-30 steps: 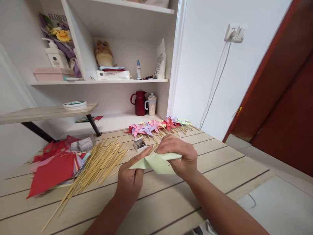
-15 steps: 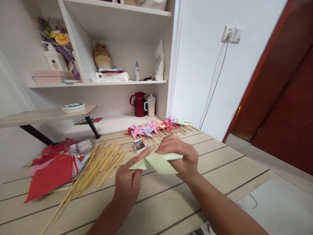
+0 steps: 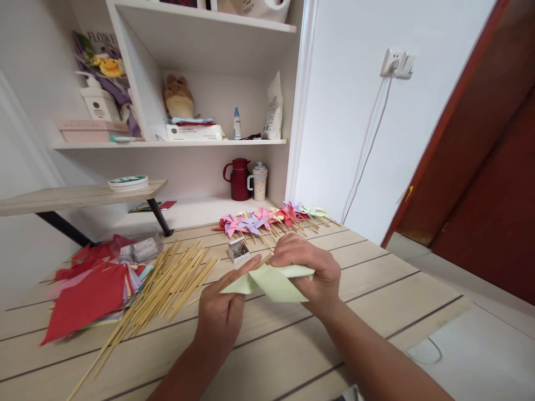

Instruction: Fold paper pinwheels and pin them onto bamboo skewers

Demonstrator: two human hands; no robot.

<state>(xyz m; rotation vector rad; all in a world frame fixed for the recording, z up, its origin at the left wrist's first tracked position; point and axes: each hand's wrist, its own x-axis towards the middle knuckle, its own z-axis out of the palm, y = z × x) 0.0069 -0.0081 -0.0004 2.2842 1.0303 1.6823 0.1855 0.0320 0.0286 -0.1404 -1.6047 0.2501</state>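
Centre of frame: left hand (image 3: 220,309) and right hand (image 3: 314,268) both pinch the green paper (image 3: 279,285). Risk — uneven finger pressure could crease it or spring its folds loose.

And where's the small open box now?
In the head view, the small open box sits left of centre, right of the sticks, in front of the pinwheels, beyond the left hand.

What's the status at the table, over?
Left hand and right hand both on light green paper. Paper folded, held above tabletop. Small open box just beyond.
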